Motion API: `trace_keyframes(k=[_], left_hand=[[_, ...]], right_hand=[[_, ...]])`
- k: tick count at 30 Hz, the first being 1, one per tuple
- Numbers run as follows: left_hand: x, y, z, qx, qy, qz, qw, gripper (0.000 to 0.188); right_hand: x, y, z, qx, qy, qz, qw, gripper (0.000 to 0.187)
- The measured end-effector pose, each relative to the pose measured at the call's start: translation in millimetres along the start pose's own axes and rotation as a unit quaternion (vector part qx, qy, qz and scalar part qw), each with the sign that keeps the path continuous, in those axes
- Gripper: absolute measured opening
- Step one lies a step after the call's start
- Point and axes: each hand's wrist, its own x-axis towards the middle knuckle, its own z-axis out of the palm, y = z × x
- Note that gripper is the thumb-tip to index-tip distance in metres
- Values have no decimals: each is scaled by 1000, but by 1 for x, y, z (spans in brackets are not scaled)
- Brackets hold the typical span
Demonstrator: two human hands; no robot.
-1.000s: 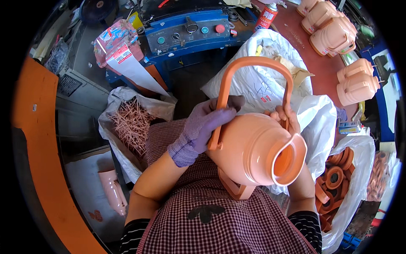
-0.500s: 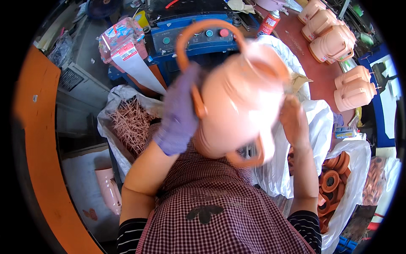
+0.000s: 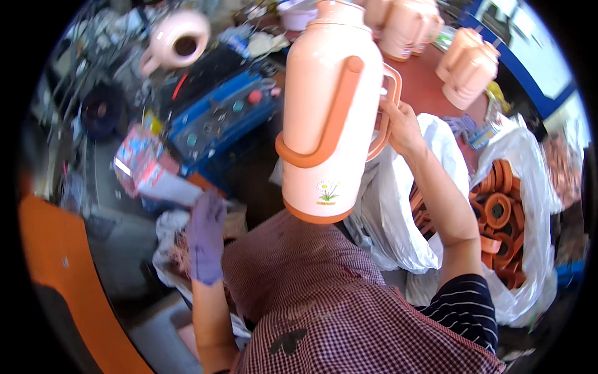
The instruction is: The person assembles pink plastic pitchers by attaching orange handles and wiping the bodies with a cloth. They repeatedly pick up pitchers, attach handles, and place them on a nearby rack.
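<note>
A pale pink vacuum jug stands upright in the air before me, with a flower print near its brown base. My right hand is closed round its side handle. The brown carrying handle lies across the jug's front. My left hand, in a purple glove, is away from the jug at the lower left, next to a white paper strip. Its fingers are smeared, and whether they touch the strip cannot be told.
Beyond the left hand is a blue control panel with buttons. White bags at the right hold brown plastic rings. More pink jugs stand on the reddish table; another pink jug body is at the upper left.
The jug has gone from tilted and blurred to upright. My left hand has let go of it and moved down to the left; my right hand has taken its side handle. The view has turned.
</note>
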Motion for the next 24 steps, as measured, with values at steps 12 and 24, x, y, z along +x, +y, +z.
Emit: trace_keyframes(k=[12, 24], left_hand=[[-36, -93, -68, 145, -47, -91, 984, 38], [-42, -116, -32, 381, -86, 4, 920, 27]], right_hand=[[68, -104, -155, -18, 289, -219, 932, 21], [232, -34, -267, -393, 431, -199, 787, 37]])
